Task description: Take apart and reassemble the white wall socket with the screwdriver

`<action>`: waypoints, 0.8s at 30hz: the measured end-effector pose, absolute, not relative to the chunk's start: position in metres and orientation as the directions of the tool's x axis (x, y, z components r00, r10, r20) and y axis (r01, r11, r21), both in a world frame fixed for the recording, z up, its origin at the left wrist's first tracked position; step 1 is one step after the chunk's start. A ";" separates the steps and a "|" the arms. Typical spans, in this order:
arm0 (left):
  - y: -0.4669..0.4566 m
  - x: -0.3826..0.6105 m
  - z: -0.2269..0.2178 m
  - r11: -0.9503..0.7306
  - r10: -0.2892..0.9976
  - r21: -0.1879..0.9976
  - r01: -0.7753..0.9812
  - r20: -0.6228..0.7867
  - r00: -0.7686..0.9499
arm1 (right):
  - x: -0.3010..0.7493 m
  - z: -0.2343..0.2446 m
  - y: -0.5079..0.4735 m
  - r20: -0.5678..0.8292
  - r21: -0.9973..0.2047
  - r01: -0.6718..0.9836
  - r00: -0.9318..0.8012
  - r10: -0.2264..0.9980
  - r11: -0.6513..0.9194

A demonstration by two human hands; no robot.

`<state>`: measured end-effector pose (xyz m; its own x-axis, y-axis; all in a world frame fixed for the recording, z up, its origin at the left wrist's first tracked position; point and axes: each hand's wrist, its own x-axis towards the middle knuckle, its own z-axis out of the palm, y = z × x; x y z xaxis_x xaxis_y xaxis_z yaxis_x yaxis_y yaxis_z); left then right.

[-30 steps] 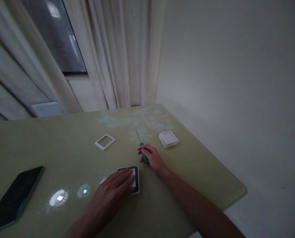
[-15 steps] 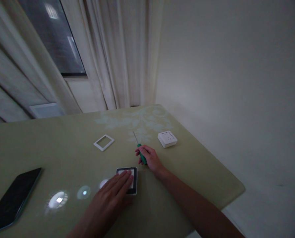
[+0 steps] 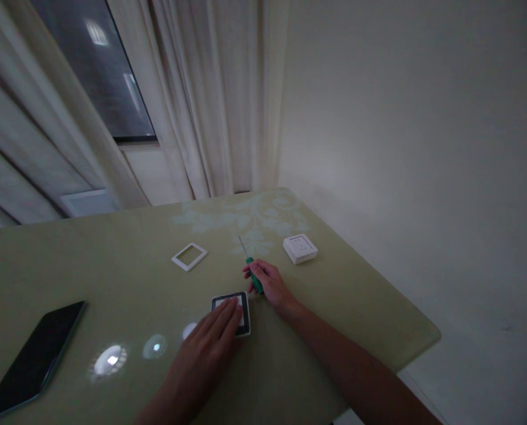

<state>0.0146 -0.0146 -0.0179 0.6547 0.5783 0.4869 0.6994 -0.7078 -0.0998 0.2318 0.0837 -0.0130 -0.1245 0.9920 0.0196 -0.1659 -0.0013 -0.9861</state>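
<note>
My left hand (image 3: 210, 339) lies over a small square panel (image 3: 246, 316) with a white rim, a dark border and a pale middle. Its fingers are stretched out flat and close together on top, covering much of the panel; the thumb is hidden. In my right hand (image 3: 270, 283) is a screwdriver (image 3: 256, 283) with a green handle, the fingers wrapped round it. The thin shaft points away from me, apart from the panel. To the right, beyond that hand, sits a white wall socket (image 3: 300, 248) on a thick square base.
A white square frame (image 3: 180, 264) rests on the pale green table (image 3: 126, 265), left of the screwdriver. At the left lies a black tablet-like slab (image 3: 35, 357). Curtains (image 3: 228, 100) and a dark window stand behind the table, with a bare wall (image 3: 387, 147) along the right.
My left hand and the square panel have shifted slightly away from me, and the panel has turned a little. The right hand keeps its hold on the screwdriver. My view has shifted slightly.
</note>
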 end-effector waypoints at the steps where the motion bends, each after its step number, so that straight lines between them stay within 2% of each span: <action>1: -0.012 0.019 -0.021 -0.682 0.607 -0.086 0.727 0.489 0.627 | 0.232 -0.013 0.084 0.022 -0.986 -0.165 -0.126 0.992 0.000; 7: 0.013 0.036 -0.020 -0.607 0.704 -0.064 0.792 0.418 0.574 | 0.235 -0.015 0.087 0.043 -0.990 -0.142 -0.136 0.990 0.023; 12: 0.024 0.046 0.007 -0.563 0.804 0.079 0.823 0.283 0.523 | 0.234 -0.015 0.086 0.079 -0.994 -0.088 -0.148 0.986 0.066; 19: 0.047 0.030 0.031 -0.549 0.831 0.191 0.814 0.229 0.507 | 0.235 -0.013 0.081 0.141 -0.986 0.061 -0.175 0.974 0.154; 21: 0.069 0.015 0.032 -0.495 0.864 0.230 0.838 0.229 0.448 | 0.235 -0.013 0.078 0.144 -0.979 0.112 -0.192 0.971 0.167; 24: 0.101 -0.013 0.023 -0.307 0.927 0.247 0.919 0.295 0.230 | 0.236 -0.010 0.074 0.141 -0.966 0.179 -0.230 0.963 0.185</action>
<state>-0.0128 0.1006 0.0228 0.2304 0.9272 0.2953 0.9192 -0.3069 0.2467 0.2360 0.0738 -0.0101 -0.2301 0.9629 0.1412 0.1790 0.1845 -0.9664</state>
